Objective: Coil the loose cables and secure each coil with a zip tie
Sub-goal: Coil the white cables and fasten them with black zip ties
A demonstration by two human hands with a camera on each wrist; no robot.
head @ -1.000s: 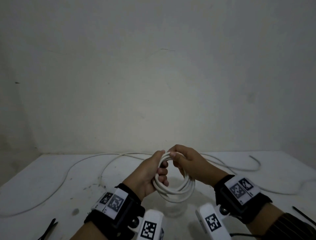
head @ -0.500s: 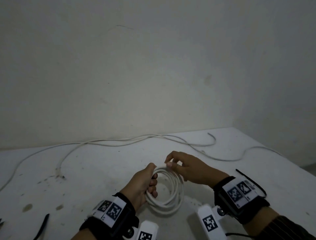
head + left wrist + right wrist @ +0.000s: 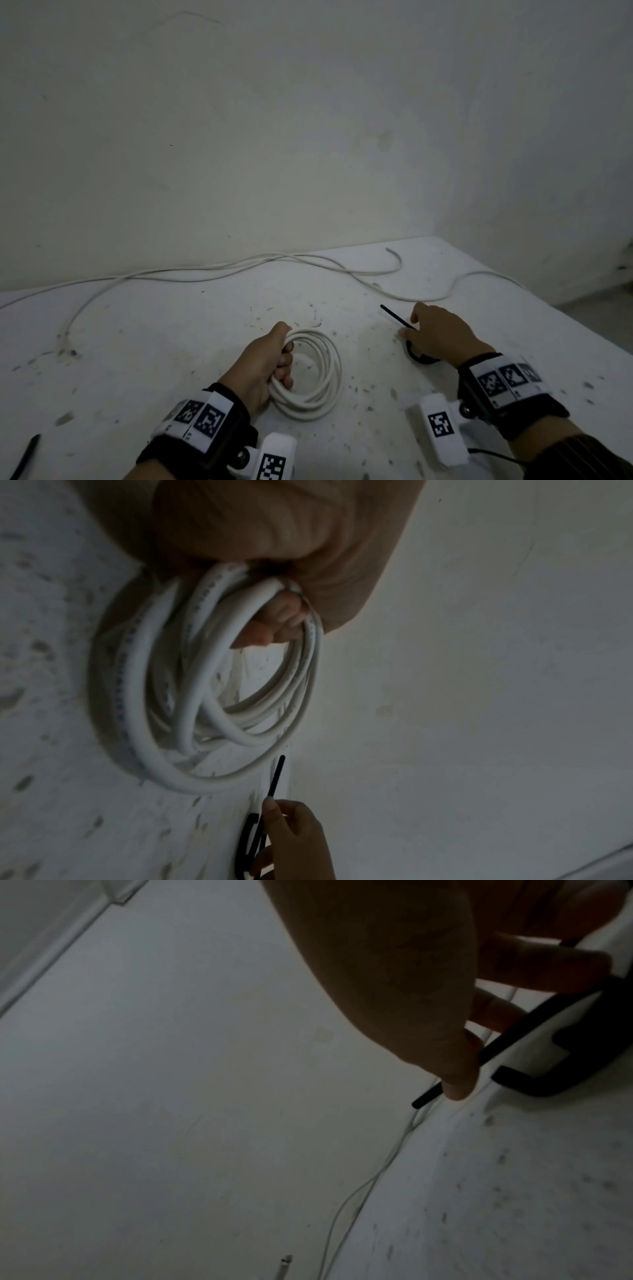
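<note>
The right hand [image 3: 436,337] has thumb and fingers pinched on a black zip tie [image 3: 397,317], whose free tip points away toward the far edge of the table [image 3: 137,342] and slightly left. The tie curls back under the palm. Left of it, apart from it, the white coil [image 3: 317,373] lies flat near the front edge, the left hand [image 3: 265,363] curled round its left side. The tie's long axis runs roughly along the coil's right rim, so it likely needs turning to thread through. A loose cable [image 3: 239,267] trails along the far edge.
</note>
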